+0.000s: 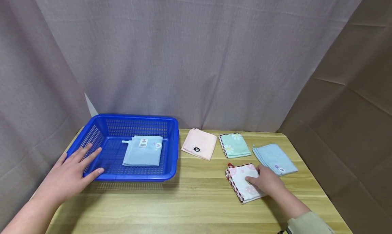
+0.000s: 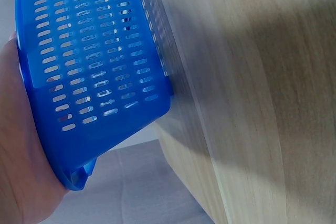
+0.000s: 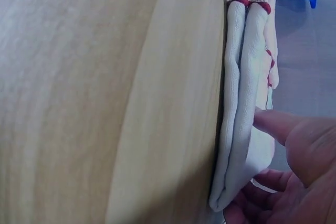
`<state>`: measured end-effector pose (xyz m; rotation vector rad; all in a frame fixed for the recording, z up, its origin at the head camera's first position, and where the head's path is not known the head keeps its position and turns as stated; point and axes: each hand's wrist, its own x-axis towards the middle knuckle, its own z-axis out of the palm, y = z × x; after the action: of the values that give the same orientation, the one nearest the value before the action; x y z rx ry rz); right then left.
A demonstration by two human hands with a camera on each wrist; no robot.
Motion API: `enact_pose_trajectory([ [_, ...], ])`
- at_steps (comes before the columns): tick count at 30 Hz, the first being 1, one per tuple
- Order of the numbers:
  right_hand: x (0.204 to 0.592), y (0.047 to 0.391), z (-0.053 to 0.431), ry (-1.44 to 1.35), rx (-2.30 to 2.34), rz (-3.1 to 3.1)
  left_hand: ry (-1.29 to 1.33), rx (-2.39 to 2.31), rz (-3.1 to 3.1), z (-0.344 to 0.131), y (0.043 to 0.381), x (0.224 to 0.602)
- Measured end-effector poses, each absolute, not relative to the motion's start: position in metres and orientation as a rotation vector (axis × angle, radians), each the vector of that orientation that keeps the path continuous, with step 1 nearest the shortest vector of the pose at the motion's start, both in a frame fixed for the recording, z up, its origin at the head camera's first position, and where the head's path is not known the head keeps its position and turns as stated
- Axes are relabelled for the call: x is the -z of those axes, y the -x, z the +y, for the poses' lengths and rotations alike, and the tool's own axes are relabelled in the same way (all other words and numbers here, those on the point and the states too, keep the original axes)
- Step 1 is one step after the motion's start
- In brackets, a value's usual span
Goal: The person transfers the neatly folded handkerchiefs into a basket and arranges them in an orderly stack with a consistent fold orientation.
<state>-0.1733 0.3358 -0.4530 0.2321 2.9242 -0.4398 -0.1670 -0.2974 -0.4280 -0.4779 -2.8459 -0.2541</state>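
My left hand [image 1: 68, 178] lies over the front left corner of a blue plastic basket [image 1: 176, 149], fingers spread and straight across the rim. From the left wrist view, the basket's slotted side wall [image 2: 94, 61] shows, with the palm against the rim. Inside the basket lies a folded light blue towel [image 1: 142, 155] with a white label. My right hand [image 1: 269, 181] pinches the right side of a folded white towel [image 1: 243, 179] with pink spots and a checked edge. In the right wrist view the thumb [image 3: 278, 124] is on top, fingers curled at the towel's folded edge.
Behind the white towel lie a folded pink towel [image 1: 200, 145], a mint towel [image 1: 235, 145] with daisies and another light blue towel [image 1: 275, 159]. All rest on a wooden table [image 1: 147, 206]. Grey curtain [image 1: 196, 57] hangs behind, and a brown panel [image 1: 346, 125] stands at the right.
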Motion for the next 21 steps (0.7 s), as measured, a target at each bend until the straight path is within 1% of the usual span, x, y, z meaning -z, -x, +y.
enact_pose_trajectory([
  [21, 0.4569, 0.1767, 0.3408, -0.282, 0.603, 2.823, 0.468, 0.243, -2.866, -0.2976, 0.1679, 0.4275],
])
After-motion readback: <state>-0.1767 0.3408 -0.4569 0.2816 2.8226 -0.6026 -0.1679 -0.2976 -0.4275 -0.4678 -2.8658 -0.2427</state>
